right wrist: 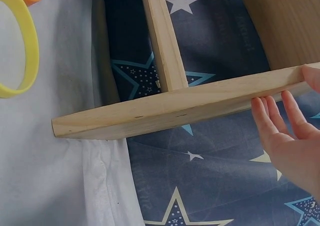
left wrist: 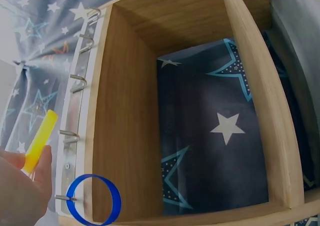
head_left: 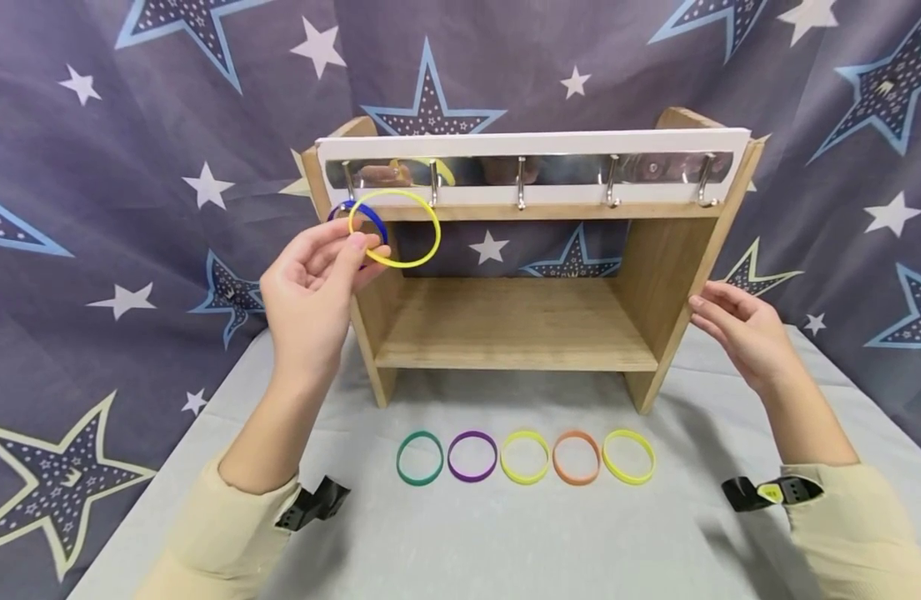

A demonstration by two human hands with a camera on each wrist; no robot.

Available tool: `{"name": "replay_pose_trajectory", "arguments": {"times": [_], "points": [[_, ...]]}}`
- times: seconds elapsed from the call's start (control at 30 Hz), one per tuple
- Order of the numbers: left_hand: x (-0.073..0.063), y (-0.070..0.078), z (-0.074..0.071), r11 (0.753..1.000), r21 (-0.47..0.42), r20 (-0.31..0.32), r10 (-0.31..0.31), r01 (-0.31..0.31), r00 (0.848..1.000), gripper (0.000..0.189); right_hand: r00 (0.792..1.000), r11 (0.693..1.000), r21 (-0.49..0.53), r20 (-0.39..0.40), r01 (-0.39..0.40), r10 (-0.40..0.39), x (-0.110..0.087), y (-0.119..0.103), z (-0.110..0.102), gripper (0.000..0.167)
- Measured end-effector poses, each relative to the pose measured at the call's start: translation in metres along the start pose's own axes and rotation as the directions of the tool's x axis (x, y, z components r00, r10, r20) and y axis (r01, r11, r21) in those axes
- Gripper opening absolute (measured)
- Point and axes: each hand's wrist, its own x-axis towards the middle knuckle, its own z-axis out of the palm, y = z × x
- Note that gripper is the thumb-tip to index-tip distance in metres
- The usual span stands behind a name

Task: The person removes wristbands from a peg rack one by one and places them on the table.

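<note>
My left hand (head_left: 308, 287) pinches a yellow silicone wristband (head_left: 437, 232) between thumb and fingers, in front of the hooks' left end. A blue wristband (left wrist: 118, 206) hangs from the end hook (left wrist: 64, 198) there; in the head view my left fingers partly cover it. The hooks sit in a row on the white-edged top rail (head_left: 475, 147) of a wooden rack (head_left: 516, 325). At the rack's right side panel (head_left: 673, 225), my right hand (head_left: 753, 337) rests extended fingers on the outer face, with the thumb at the front edge.
On the grey tablecloth (head_left: 535, 542) before the rack, a row holds a green wristband (head_left: 400, 471), a purple one (head_left: 451, 467), a yellow one (head_left: 504, 468), an orange one (head_left: 557, 467) and another yellow one (head_left: 653, 468). A star-patterned curtain (head_left: 265, 208) hangs behind.
</note>
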Motion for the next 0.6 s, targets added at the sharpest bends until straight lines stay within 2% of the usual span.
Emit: {"name": "replay_pose_trajectory", "arguments": {"times": [0.2,0.47,0.6], "points": [[-0.006,0.0,-0.008,0.999,-0.006,0.007,-0.031,0.031,0.999,0.014,1.0,1.0,-0.004,-0.005,-0.01,0.01,0.0,0.001,0.0,0.025],[-0.016,-0.003,-0.019,0.995,0.06,0.023,-0.075,0.074,0.997,0.014,1.0,1.0,-0.026,-0.005,-0.006,0.006,0.0,0.0,0.0,0.025],[-0.023,-0.005,-0.025,0.988,0.102,0.019,-0.121,0.119,0.992,0.017,1.0,1.0,-0.011,0.002,0.004,-0.004,-0.001,0.0,0.0,0.025]]}}
